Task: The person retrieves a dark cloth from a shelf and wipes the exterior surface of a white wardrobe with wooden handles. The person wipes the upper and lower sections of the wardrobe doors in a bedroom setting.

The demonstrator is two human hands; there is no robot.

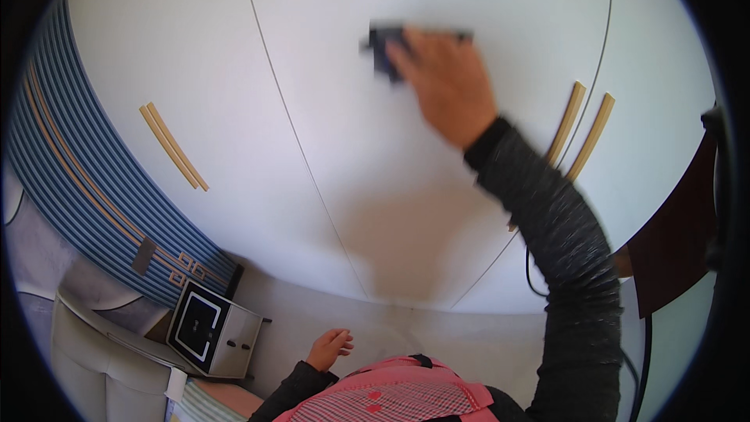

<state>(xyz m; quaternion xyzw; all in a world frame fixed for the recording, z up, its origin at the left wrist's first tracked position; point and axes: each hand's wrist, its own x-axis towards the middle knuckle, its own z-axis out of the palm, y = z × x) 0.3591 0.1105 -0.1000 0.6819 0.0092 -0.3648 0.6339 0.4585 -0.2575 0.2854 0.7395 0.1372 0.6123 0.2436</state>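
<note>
My right hand [451, 82] is raised against the glossy white wardrobe door [328, 99], its fingers closed on a dark cloth [385, 50] that lies flat on the door's surface. Motion blurs the cloth and the fingers. Low in the view, my left hand [330, 350] hangs beside my pink checked apron [387, 395], fingers loosely curled, and no object shows in it. Gold-coloured bar handles [567, 120] run along the door edge, to the right of my right hand.
At lower left, a nightstand [239, 343] with a black top stands by a padded bed headboard [105, 363]. Blue ribbed wall panelling [111, 170] rises behind it. Another pair of gold handles [174, 146] is at left. A dark brown panel [674, 234] and black cables [645, 357] are at right.
</note>
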